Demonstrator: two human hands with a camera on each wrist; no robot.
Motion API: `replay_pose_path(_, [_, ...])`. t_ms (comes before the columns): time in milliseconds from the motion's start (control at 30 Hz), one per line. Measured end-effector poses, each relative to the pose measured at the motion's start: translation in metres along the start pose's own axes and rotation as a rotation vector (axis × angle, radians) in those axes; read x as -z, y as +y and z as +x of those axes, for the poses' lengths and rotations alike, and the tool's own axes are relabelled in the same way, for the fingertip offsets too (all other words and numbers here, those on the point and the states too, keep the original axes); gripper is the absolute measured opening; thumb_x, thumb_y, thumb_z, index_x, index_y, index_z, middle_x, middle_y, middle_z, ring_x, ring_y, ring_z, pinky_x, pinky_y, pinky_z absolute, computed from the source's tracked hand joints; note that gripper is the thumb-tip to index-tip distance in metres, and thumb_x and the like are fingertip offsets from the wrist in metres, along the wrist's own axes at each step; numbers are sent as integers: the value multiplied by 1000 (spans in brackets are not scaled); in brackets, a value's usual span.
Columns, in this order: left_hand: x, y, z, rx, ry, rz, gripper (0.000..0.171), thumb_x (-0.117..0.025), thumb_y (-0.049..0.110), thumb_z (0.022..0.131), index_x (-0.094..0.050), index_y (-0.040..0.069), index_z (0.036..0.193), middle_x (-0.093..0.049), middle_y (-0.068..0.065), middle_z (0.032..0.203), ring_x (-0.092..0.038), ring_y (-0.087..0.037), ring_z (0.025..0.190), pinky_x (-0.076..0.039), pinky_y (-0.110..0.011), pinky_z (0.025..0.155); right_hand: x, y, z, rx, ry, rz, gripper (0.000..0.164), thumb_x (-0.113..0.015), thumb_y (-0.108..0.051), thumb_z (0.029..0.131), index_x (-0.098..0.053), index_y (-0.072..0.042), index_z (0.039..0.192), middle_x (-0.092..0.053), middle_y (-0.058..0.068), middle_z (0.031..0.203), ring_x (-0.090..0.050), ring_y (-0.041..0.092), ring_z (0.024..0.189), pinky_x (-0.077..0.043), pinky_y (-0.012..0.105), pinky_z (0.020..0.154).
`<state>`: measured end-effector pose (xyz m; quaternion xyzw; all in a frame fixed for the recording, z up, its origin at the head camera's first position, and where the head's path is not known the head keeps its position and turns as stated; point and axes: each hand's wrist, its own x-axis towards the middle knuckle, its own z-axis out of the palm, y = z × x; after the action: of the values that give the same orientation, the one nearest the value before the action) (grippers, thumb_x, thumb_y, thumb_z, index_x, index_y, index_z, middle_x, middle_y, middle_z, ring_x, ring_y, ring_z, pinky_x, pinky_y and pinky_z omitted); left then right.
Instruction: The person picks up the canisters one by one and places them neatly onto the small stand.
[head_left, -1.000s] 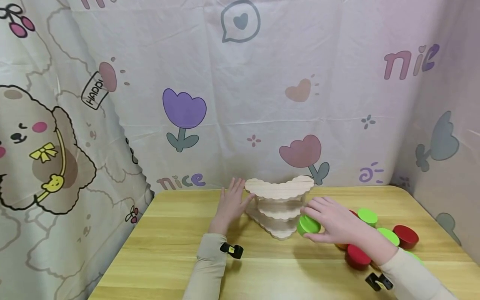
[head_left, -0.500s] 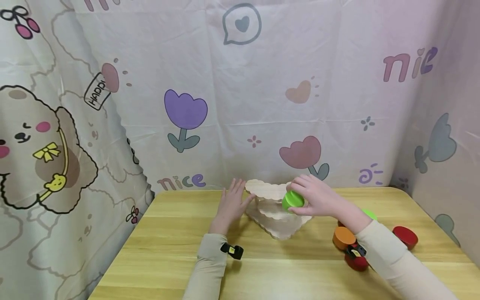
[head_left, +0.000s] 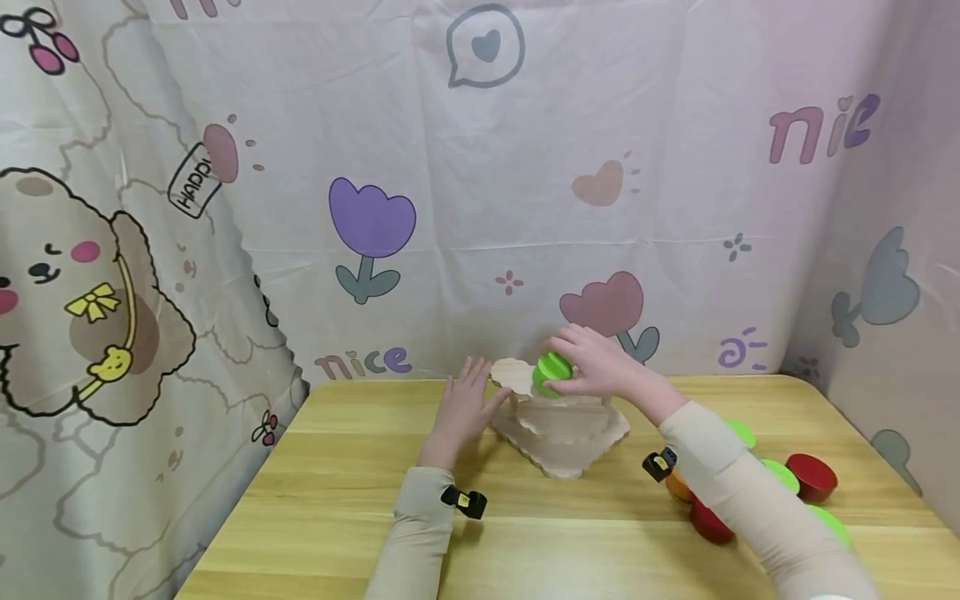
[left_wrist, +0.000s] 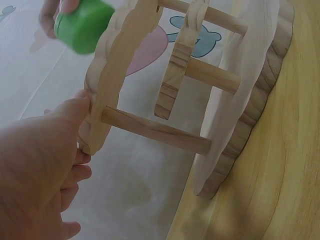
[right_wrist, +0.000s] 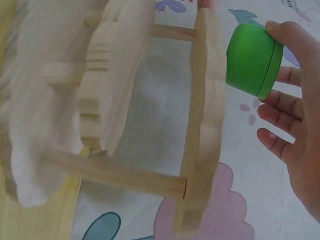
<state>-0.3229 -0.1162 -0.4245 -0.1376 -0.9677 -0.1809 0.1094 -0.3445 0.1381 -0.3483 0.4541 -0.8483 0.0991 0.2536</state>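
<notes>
A pale wooden three-tier stand (head_left: 562, 457) with scalloped edges and round dowel posts stands on the table. At its left end, my left hand (head_left: 463, 414) has its fingers spread and fairly straight. In the left wrist view, the thumb touches the edge of the top tier (left_wrist: 112, 70), with fingertips right by its corner. My right hand (head_left: 596, 364) pinches a green round toy block (head_left: 550, 379) between thumb and fingers. That block is grooved on one face and sits tilted over the top tier; in the right wrist view, the green block (right_wrist: 250, 60) is right at the tier's surface.
To the right, partly behind my right sleeve, lie more round blocks: a red one (head_left: 812, 477), a green one (head_left: 780, 475), an orange one (head_left: 678, 485) and several others. A printed curtain (head_left: 480, 208) hangs right behind the wooden table (head_left: 337, 500).
My right hand has carried the green block up and left, from beside the stand's right side to over the middle of its top tier. My left hand has stayed in place.
</notes>
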Motion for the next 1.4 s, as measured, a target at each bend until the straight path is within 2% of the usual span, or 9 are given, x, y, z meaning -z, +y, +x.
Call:
replay_pose_path(167, [1,1,1,0,1,0,78,-31,64,98,-29,10,154,-27,-11,161,-16,-31,152,-14,-59,121,-8,1,17,-60,-51,8,44,-72,-48,82,-63,-17,112,-61,-2,101,-48,14,84,-41,29,71])
replay_pose_path(433, [1,1,1,3,-2,4,79,-30,67,97,-27,13,155,-25,-9,162,-14,-30,152,-13,-59,121,-20,1,44,-49,-52,49,45,-73,-42,83,-63,-13,116,-61,1,104,-51,16,87,-44,31,71])
replay_pose_path(667, [1,1,2,0,-12,-2,79,-32,65,97,-29,11,154,-25,-11,161,-13,-30,153,-13,-59,121,-27,-2,60,-66,-82,41,46,-74,-40,83,-63,-13,118,-62,5,109,-54,20,93,-49,34,74])
replay_pose_path(1000, [1,2,0,6,-13,11,78,-32,64,98,-30,10,153,-25,-10,162,-14,-30,153,-14,-58,121,-35,-4,71,-110,-153,72,45,-74,-37,82,-62,-12,118,-62,9,113,-55,23,98,-49,37,77])
replay_pose_path(1267, [3,2,-1,12,-21,-8,78,-33,64,98,-29,10,153,-26,-11,161,-12,-29,153,-14,-58,122,-39,-5,73,-126,-168,91,46,-74,-36,81,-63,-10,118,-62,9,112,-55,25,97,-49,38,77])
replay_pose_path(1400, [2,2,-1,12,-16,-3,77,-32,63,98,-29,9,153,-26,-11,161,-13,-29,153,-14,-58,122,-41,-5,74,-130,-176,84,43,-74,-36,82,-64,-13,116,-62,8,111,-54,23,96,-48,37,77])
